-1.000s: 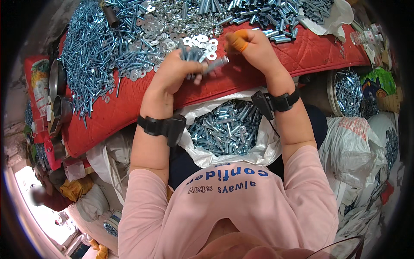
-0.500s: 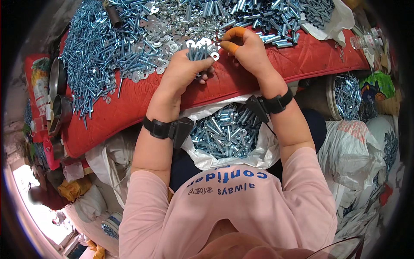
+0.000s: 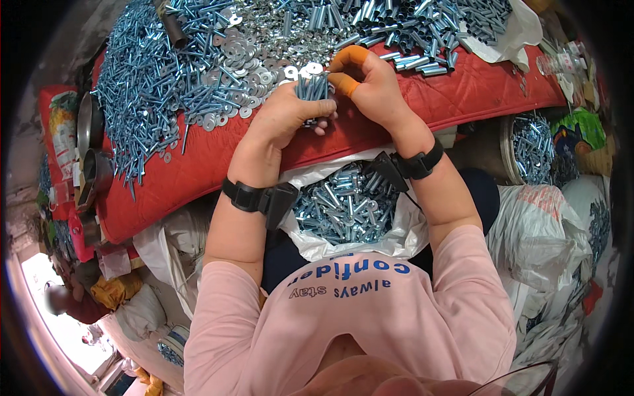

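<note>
My left hand (image 3: 287, 112) is closed around an upright bunch of bolts (image 3: 312, 89), with the thumb laid across them. My right hand (image 3: 376, 86) wears orange covers on its thumb and forefinger. Those two fingertips meet at the right side of the bunch, close to its upper ends; whatever is between them is too small to make out. Just beyond the bunch lie loose flat washers (image 3: 314, 68). Below both hands, in my lap, an opened white sack (image 3: 413, 241) holds many bolts fitted with sleeves and washers (image 3: 347, 204).
A red quilted cover (image 3: 168, 191) spans the work surface. Long bolts (image 3: 135, 86) are heaped on its left, small nuts (image 3: 297, 39) in the middle, and metal sleeves (image 3: 422, 33) on the right. A tipped metal container (image 3: 507, 148) and a stuffed white sack (image 3: 538, 231) stand at right.
My left hand has shifted slightly right with the bolts. My right hand has moved down and left, bringing its fingertips from apart to the side of the bunch.
</note>
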